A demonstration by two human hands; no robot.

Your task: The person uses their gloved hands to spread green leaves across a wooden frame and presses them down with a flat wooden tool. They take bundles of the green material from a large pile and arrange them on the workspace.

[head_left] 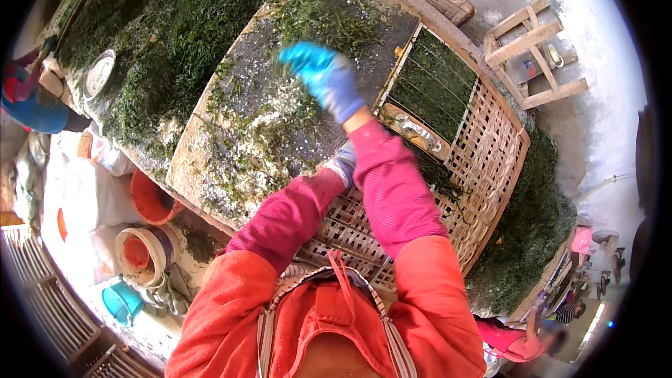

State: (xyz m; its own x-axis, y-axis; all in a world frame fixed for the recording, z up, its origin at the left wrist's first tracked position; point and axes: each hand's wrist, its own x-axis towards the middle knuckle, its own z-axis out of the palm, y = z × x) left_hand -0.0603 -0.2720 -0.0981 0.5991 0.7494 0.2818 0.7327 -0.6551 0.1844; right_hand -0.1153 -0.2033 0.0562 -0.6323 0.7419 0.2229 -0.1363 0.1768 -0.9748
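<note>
The blue-gloved right hand (323,78) hovers, blurred, above dark green wet seaweed (329,17) on the stone desk (210,161); grip unclear. The left hand (344,162) is mostly hidden beside the woven bamboo mat (490,140).

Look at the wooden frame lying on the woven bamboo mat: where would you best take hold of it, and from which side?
Grip the wooden frame by its near bar, coming from the person's side. That bar is bare wood and nearest the right hand; the inside is filled with green seaweed. It lies flat on the bamboo mat, so fingers probably hook over the edge.
</note>
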